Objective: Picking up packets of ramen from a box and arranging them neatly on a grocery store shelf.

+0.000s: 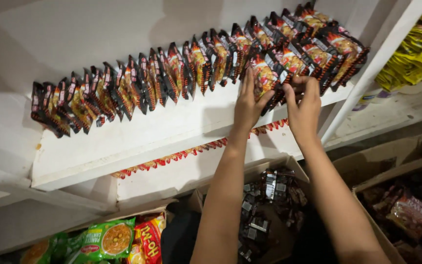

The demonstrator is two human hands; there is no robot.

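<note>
1. you are looking down at a white painted wooden shelf (pixel 137 142), its board scuffed, with a plain white back wall behind it.
2. a long row of black glossy noodle packets with red and orange food pictures (pixel 137 83) stands on edge along the far side of that shelf, running from the left up to the right; the front strip of the board is bare.
3. your left hand (pixel 247 105) lies flat with fingers spread wide against the packets at the right part of the row, touching them.
4. your right hand (pixel 304 107) is just beside it, fingers curled narrow around the edge of a black packet (pixel 289 63) in the front cluster at the right; how firm the grip is, you cannot tell.
5. a white upright post (pixel 367 73) closes the shelf on the right; beyond it sit yellow packets (pixel 416 54) on another shelf.
6. below, near you, an open brown cardboard box (pixel 274 166) holds more dark packets, between your forearms.
7. a second cardboard box (pixel 396 151) stands at the near right.
8. green and red noodle packets (pixel 118 239) lie at the near left, under the shelf.
</note>
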